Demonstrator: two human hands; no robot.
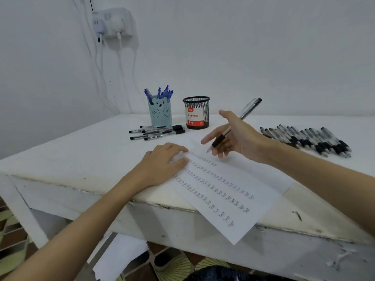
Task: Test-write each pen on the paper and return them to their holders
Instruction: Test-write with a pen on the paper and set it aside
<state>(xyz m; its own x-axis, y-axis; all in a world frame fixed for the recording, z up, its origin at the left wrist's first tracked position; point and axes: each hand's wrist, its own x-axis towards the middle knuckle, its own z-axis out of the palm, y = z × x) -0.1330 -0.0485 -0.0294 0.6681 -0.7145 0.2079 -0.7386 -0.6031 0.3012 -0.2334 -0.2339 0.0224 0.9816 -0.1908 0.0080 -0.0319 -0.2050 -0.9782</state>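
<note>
A white sheet of paper (239,201) lies slanted on the table, overhanging its front edge, with several rows of small written marks. My left hand (162,165) presses flat on the paper's upper left corner. My right hand (233,138) holds a black pen (248,109), its tip pointing down just above the paper's top edge. A blue bear-faced holder (160,112) carries several blue pens. Beside it stands a black mesh holder (196,112) with a red and white label. Several black pens (158,131) lie loose in front of the holders.
A long row of black pens (306,140) lies on the table at the right. A wall socket with plugs and hanging cables (113,25) sits above the table's far left corner. Under the table lie a loose sheet (119,254) and patterned floor.
</note>
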